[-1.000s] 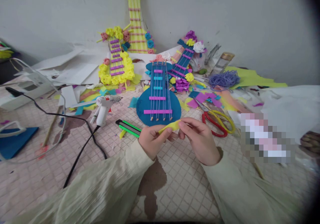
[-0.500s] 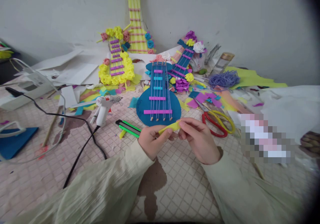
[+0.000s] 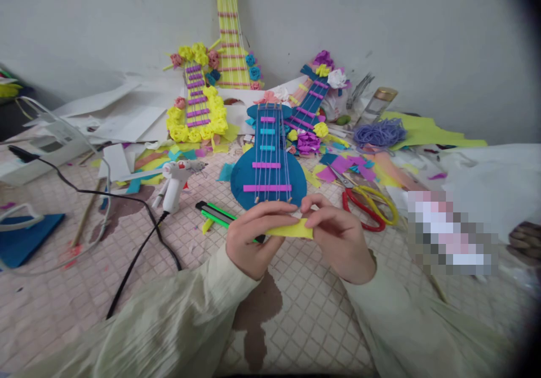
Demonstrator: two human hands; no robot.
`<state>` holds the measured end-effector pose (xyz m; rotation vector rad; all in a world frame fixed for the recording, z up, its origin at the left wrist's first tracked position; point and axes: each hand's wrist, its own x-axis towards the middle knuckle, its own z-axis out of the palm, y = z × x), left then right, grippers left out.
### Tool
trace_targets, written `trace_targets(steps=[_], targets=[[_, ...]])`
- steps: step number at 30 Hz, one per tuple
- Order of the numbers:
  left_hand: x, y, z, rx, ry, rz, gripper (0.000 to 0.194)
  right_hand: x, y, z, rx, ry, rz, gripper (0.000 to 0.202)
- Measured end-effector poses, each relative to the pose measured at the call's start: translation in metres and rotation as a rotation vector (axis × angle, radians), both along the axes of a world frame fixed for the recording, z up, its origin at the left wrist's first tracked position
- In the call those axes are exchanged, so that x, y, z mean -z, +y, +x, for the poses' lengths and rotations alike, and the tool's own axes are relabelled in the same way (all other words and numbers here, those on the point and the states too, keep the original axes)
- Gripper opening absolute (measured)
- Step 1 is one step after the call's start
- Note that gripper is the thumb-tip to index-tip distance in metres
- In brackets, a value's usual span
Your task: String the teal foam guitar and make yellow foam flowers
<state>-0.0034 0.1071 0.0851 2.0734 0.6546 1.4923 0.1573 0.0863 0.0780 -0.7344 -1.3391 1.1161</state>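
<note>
A small yellow paper strip (image 3: pixel 291 229) is stretched between my two hands, above the table's near middle. My left hand (image 3: pixel 256 234) pinches its left end, and my right hand (image 3: pixel 338 231) grips the right end with thumb and fingers. Just beyond my fingers lies a blue paper guitar (image 3: pixel 242 183) with purple and light-blue bars and thin strings; its lower edge is partly hidden by my hands. Left of my left hand rests a green and black utility knife (image 3: pixel 213 213), its near end behind that hand. Scissors (image 3: pixel 367 209) with red and yellow handles lie right of my right hand.
A white glue gun (image 3: pixel 172 189) with a black cord stands at left. Decorated paper guitars, one of them yellow (image 3: pixel 232 40), lean along the wall. Paper scraps (image 3: pixel 350 167), purple yarn (image 3: pixel 379 133), a glass jar (image 3: pixel 378 105) and a white power strip (image 3: pixel 54 141) surround the work area.
My left hand has shifted slightly left and its fingers now arch over the yellow strip. The strip has turned from slanted to nearly level and moved a little lower.
</note>
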Motion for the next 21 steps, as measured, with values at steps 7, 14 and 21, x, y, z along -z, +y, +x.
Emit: trace_targets(steps=[7,14,21], targets=[[0.0003,-0.0013,0.0008,0.034,0.002,-0.017,0.024,-0.0018,-0.0007,0.0005,-0.019,0.013,0.000,0.013],[0.0011,-0.0005,0.0009,0.023,-0.005,-0.050,0.024,-0.0065,-0.0030,-0.0012,-0.076,-0.016,0.014,0.017],[-0.0006,-0.0019,0.0042,0.014,-0.017,-0.097,0.023,-0.0031,-0.0010,-0.0004,-0.056,0.009,-0.016,0.012]])
